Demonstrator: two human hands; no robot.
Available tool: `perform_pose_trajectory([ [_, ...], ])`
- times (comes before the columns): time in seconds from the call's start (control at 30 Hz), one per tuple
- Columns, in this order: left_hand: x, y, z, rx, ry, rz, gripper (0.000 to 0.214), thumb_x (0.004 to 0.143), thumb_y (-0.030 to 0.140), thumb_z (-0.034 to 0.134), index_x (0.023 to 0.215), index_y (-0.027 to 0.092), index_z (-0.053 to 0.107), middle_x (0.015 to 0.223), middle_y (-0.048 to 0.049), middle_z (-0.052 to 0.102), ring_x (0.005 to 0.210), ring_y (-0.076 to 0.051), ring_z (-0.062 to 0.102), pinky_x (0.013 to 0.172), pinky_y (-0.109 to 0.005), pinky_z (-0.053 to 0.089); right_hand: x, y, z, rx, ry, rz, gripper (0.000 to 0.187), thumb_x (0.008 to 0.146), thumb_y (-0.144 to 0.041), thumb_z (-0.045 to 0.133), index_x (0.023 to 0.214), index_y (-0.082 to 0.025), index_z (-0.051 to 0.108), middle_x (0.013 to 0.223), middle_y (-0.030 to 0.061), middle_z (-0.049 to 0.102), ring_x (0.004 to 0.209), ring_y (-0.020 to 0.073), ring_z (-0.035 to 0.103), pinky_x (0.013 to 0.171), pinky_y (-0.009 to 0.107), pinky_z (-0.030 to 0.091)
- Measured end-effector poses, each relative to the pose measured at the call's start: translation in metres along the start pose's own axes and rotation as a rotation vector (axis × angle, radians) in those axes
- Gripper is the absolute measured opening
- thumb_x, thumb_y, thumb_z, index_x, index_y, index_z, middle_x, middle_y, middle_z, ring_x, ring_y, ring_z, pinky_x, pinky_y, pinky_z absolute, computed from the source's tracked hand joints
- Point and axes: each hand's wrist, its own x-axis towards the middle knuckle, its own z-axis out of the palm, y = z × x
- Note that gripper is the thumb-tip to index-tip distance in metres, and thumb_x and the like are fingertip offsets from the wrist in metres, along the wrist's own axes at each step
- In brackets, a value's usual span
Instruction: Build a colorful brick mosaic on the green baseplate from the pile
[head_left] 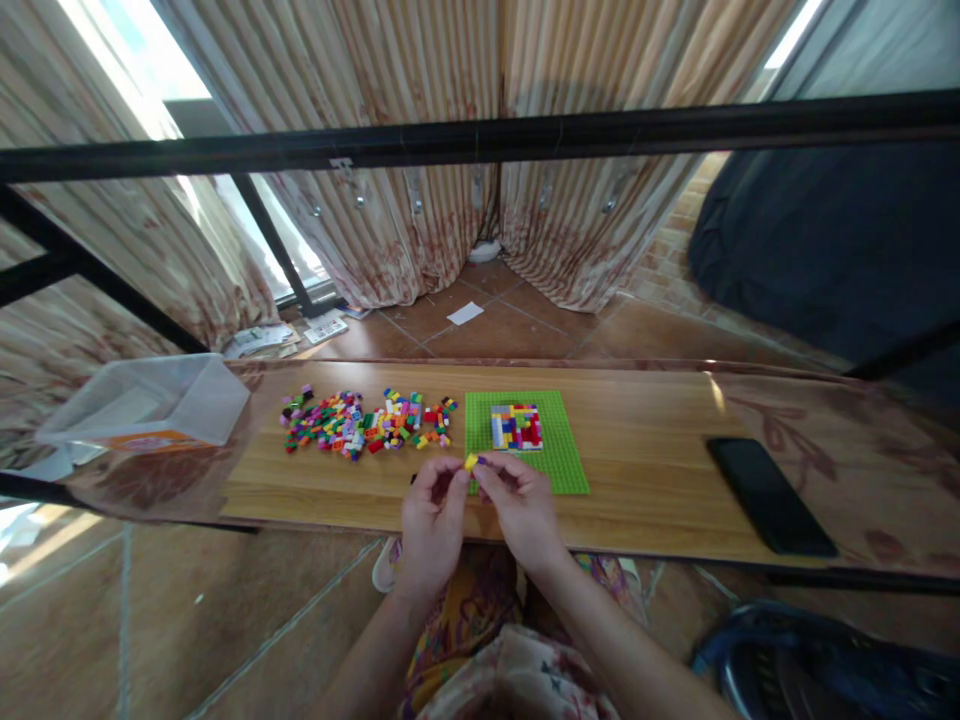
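Note:
My left hand pinches a small yellow toy brick between thumb and fingertips. Against it, at the fingertips of my closed right hand, shows a tiny dark purple brick, mostly covered by the fingers. Both hands meet over the near left edge of a green studded baseplate. On that plate stands a square build of multicoloured bricks, with red, blue, yellow and white pieces. Left of the plate a loose spread of small bricks lies on the wooden board.
A clear plastic bin with an orange label stands at the far left. A black phone lies on the right of the wooden board. A black metal rail crosses beyond the board, in front of striped curtains.

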Motion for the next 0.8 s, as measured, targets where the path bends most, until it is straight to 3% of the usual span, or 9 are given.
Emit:
perform_pose_trajectory([
  [0.23, 0.001, 0.009, 0.005, -0.018, -0.1, -0.06, 0.011, 0.077, 0.03, 0.068, 0.082, 0.02, 0.069, 0.078, -0.0018, 0.067, 0.073, -0.014, 0.06, 0.069, -0.024, 0.047, -0.005, -0.005, -0.018, -0.082, -0.05, 0.034, 0.022, 0.074, -0.041, 0.067, 0.08, -0.02, 0.072, 0.065, -0.0002, 0.065, 0.056, 0.0116, 0.054, 0.054, 0.023, 0.047],
  [0.5, 0.0, 0.003, 0.011, -0.229, -0.165, -0.26, 0.021, 0.069, 0.034, 0.076, 0.075, 0.017, 0.067, 0.062, 0.0007, 0.064, 0.054, -0.01, 0.054, 0.056, -0.023, 0.045, -0.004, -0.001, -0.028, -0.046, -0.103, 0.088, 0.027, 0.072, -0.046, 0.068, 0.072, -0.019, 0.069, 0.058, -0.0008, 0.062, 0.049, 0.0108, 0.052, 0.049, 0.023, 0.047],
  [0.8, 0.001, -0.002, 0.011, -0.56, -0.089, -0.512, 0.033, 0.061, 0.035, 0.083, 0.082, 0.015, 0.067, 0.066, 0.0034, 0.061, 0.054, -0.005, 0.053, 0.055, -0.018, 0.046, -0.006, 0.003, -0.034, 0.097, -0.052, 0.258, 0.032, 0.067, -0.047, 0.074, 0.079, -0.017, 0.07, 0.063, -0.0002, 0.066, 0.051, 0.0104, 0.057, 0.054, 0.024, 0.048],
])
